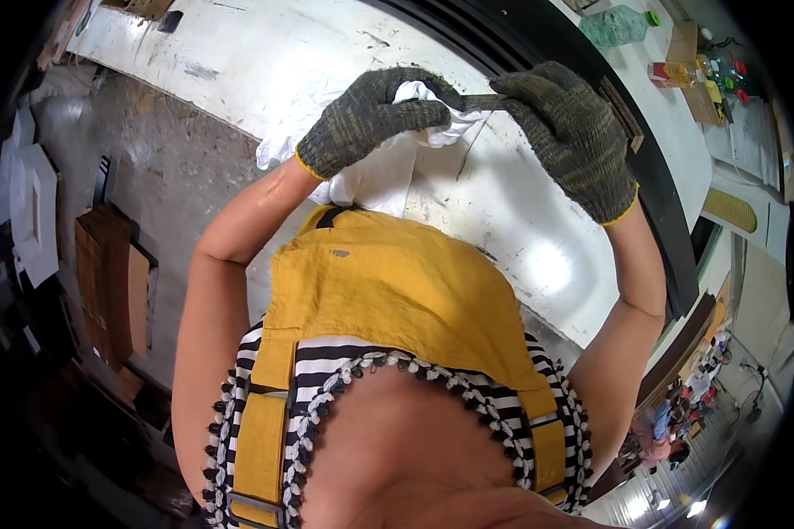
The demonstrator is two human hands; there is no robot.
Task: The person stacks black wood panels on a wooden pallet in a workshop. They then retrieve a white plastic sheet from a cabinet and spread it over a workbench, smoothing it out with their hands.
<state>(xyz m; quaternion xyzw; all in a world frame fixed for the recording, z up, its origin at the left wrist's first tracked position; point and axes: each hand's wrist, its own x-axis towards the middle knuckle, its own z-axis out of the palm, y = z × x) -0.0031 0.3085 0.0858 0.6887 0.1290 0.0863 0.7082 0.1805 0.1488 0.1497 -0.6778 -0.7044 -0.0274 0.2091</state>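
Observation:
Both my hands wear dark grey-green knit work gloves with yellow cuffs. My left hand (375,119) is closed on a white cloth (445,132), which is bunched around a thin dark strip (485,102). Loose folds of the cloth hang behind the left wrist and down over the table edge. The strip's right end lies between the fingers and thumb of my right hand (569,128), which is closed on it. Its exact kind does not show. Both hands are above a white, scuffed worktable (512,212).
Long black grooved profiles (468,35) lie along the table's far and right side. Beyond them stand a pale green bottle (617,28) and several smaller bottles. Short brown strips (622,110) rest on the black profile. Cardboard (104,282) and white panels (37,212) are on the left.

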